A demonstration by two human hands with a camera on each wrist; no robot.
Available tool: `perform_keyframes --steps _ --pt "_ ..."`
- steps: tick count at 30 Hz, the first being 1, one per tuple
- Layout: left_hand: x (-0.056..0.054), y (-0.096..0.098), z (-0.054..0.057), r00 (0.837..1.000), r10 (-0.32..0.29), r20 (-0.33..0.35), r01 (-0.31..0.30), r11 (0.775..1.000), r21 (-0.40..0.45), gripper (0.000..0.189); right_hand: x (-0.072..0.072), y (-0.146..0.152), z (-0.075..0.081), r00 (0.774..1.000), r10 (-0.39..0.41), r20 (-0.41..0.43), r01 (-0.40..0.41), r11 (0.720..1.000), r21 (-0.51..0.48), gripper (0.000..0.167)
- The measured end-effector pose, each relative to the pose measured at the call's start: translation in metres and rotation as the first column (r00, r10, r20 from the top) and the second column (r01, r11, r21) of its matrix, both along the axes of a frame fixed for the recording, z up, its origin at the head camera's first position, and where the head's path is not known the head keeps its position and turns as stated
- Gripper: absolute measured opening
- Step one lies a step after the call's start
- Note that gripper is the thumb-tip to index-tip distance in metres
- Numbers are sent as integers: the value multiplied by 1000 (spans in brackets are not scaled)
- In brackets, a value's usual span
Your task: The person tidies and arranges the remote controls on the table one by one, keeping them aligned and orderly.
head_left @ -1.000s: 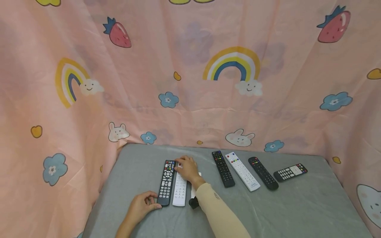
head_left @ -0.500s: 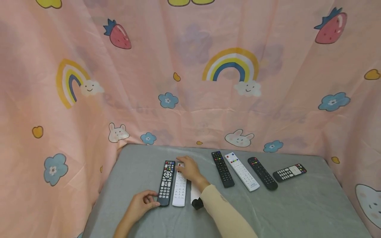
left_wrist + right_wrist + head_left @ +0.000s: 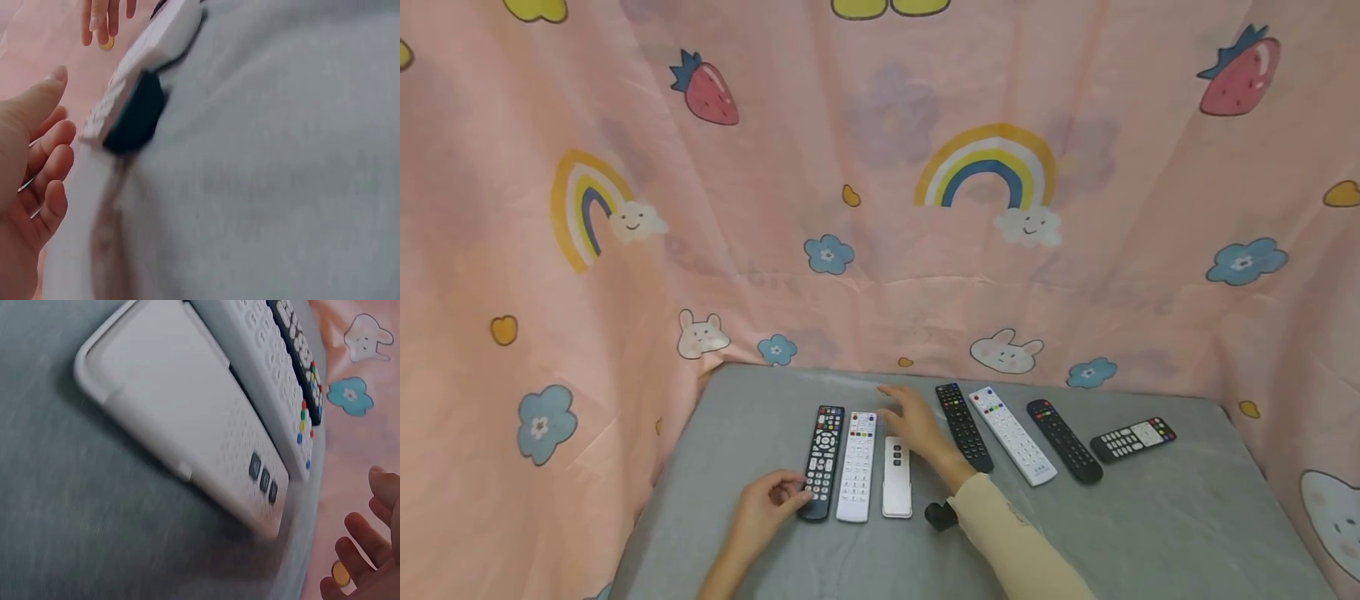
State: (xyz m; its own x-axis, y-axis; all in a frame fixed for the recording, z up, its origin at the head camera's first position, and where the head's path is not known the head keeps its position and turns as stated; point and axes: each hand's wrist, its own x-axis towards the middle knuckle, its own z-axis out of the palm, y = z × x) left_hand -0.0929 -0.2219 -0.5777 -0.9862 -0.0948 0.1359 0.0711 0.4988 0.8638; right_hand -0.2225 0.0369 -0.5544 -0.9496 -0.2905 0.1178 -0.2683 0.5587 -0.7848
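Note:
A black remote control with pale keys (image 3: 823, 446) lies on the grey cloth. Beside its lower left edge is my left hand (image 3: 760, 504), fingers loosely curled, the thumb overlapping the remote in the head view. The left wrist view shows a gap between those fingers and the remote's dark end (image 3: 134, 119). To the right lie a white remote (image 3: 856, 467) and a shorter white remote (image 3: 897, 483) with a few dark buttons near its far end. My right hand (image 3: 919, 423) hovers by that far end, fingers relaxed around nothing.
Farther right lie a black remote (image 3: 962, 425), a long white remote (image 3: 1013, 437), another black remote (image 3: 1065, 442) and a shorter black one with pale keys (image 3: 1131, 439). A pink patterned curtain (image 3: 887, 308) hangs behind the grey-covered table (image 3: 1187, 517).
My right hand has moved right, off the far end of the longer white remote, uncovering the shorter white one. My left hand has shifted slightly upward beside the black remote.

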Motion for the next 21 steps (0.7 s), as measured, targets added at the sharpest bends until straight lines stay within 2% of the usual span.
perform_keyframes --steps 4,7,10,16,21 --pt "-4 13 1 992 -41 -116 37 999 -36 24 -1 19 2 999 -29 -17 29 998 52 45" --pt "-8 23 2 979 -84 -185 70 994 -83 25 -3 32 1 996 -55 -71 64 991 122 44" --pt "-12 33 4 963 -141 -229 108 983 -149 23 -6 47 -1 991 -68 -116 84 986 142 44" --pt "-22 54 9 930 -246 -274 166 945 -282 21 -14 76 -6 981 -97 -166 128 974 187 45" --pt "-27 72 16 910 -339 -238 252 909 -330 20 -21 96 -7 982 -117 -145 151 957 248 47"
